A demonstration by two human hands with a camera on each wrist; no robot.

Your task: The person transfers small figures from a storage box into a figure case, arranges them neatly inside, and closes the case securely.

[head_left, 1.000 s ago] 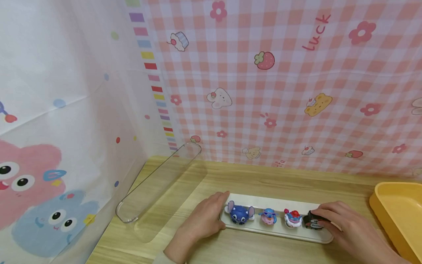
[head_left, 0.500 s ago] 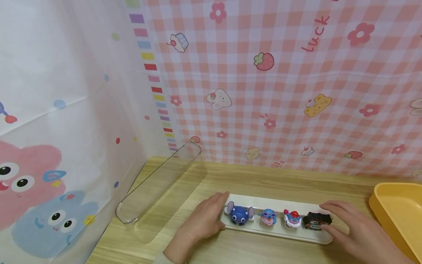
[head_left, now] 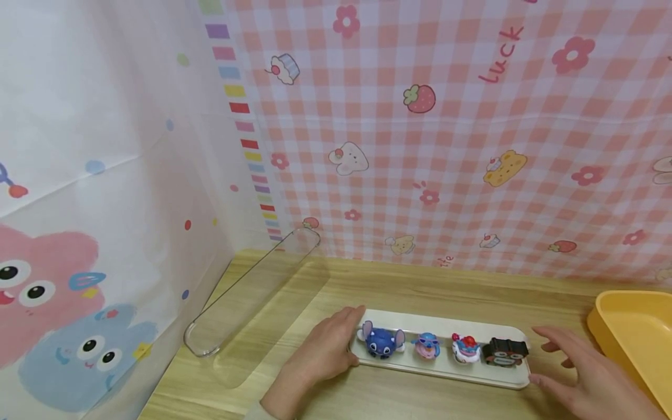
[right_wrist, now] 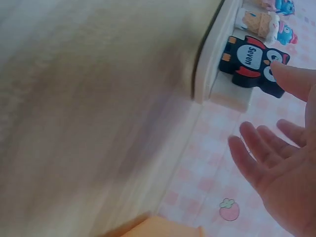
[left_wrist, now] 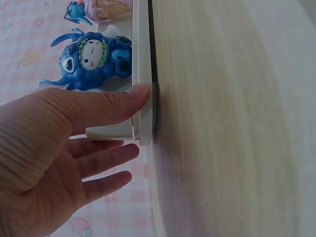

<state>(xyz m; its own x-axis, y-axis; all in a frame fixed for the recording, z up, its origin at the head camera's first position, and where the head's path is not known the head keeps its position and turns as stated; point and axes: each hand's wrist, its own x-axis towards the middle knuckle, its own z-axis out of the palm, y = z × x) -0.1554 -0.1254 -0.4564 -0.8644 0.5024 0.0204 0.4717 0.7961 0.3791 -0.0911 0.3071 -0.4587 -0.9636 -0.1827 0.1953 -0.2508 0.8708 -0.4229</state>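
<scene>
A long white tray [head_left: 446, 371] lies on the wooden table with a row of small figurines standing in it. My left hand [head_left: 324, 349] holds its left end, thumb [left_wrist: 121, 104] on the front edge and fingers round towards the back. Closest to that hand is a blue big-eared figurine [head_left: 383, 341] with a small white face on its front. Beside it stand a blue and pink figurine [head_left: 427, 346] and a red-topped ice-cream figurine [head_left: 466, 349]. A black owl figurine [right_wrist: 252, 64] marked "Seven" occupies the right end. My right hand [head_left: 590, 373], fingers spread, hovers just off that end, holding nothing.
On the left of the table rests a long transparent cover [head_left: 252, 294], its outline faint. A yellow bin [head_left: 611, 335] stands at the right edge. Behind the table hangs a pink checked cloth [head_left: 420, 146], with a white printed cloth [head_left: 126, 192] on the left.
My right hand has let go of the black owl figurine and drawn away to the right, leaving it standing in the tray. My left hand has stayed on the tray's left end.
</scene>
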